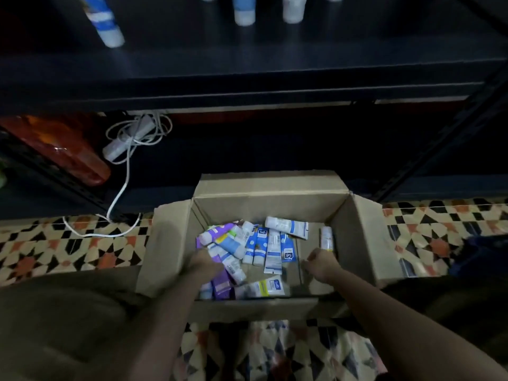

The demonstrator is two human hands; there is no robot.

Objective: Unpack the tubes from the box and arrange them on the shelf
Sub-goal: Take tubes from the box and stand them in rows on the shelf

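Note:
An open cardboard box (357, 243) stands on the patterned floor and holds several tubes (264, 243), white, blue and purple. My left hand (203, 264) is down inside it, fingers curled around a white and blue tube (229, 261) in the pile. At the right side of the box my right hand (321, 261) closes on the lower end of a white tube (326, 237) that lies by the wall. Above, on the dark shelf (247, 64), stand several tubes (243, 11), caps down.
Under the shelf a white power strip (129, 138) lies with a coiled cable running onto the floor. An orange plastic thing (63, 147) sits at the left. Dark metal shelf posts (439, 147) slant at the right. A dark blue item (483, 254) lies right of the box.

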